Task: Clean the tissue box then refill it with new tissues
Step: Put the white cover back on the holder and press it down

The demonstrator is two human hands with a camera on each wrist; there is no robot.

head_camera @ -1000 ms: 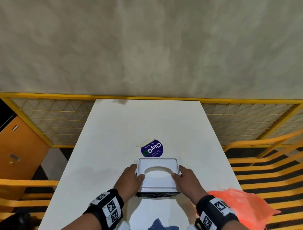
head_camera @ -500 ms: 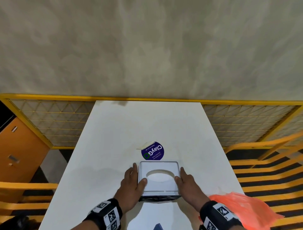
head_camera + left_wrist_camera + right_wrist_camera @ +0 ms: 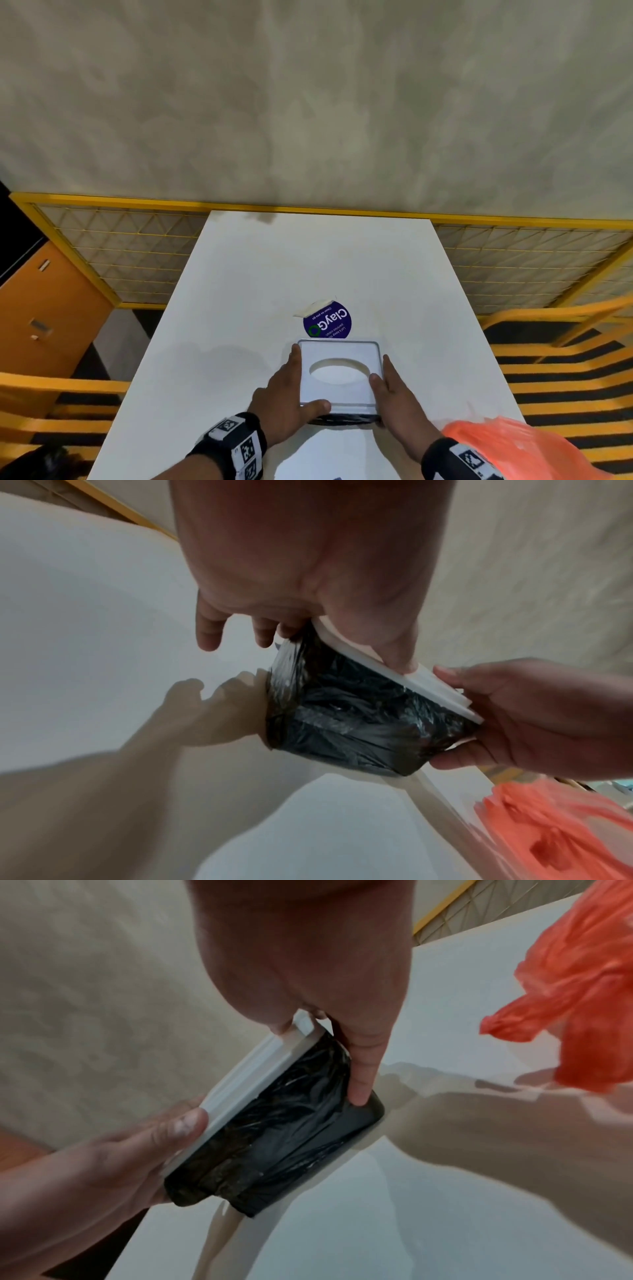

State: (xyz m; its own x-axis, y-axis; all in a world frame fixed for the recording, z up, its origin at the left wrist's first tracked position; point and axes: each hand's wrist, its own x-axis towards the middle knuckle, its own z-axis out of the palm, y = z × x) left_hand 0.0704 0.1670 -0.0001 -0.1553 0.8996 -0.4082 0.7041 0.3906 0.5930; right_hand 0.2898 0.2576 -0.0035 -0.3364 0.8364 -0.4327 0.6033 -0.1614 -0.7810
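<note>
The tissue box has a white lid with an oval opening and a body wrapped in black plastic. It is near the front of the white table. My left hand grips its left side, with the thumb on the lid's near corner. My right hand grips the right side, its thumb on the lid by the opening. In the right wrist view the right hand's fingers press on the black wrap. I cannot tell whether the box rests on the table or hangs just above it.
A round purple sticker lies on the table just beyond the box. An orange plastic bag sits at the near right edge. Yellow mesh railings flank the table, and an orange cabinet stands at the left.
The box has shifted slightly away from me, towards the sticker. My left thumb has slid to the lid's near corner. Both hands have stayed on the box.
</note>
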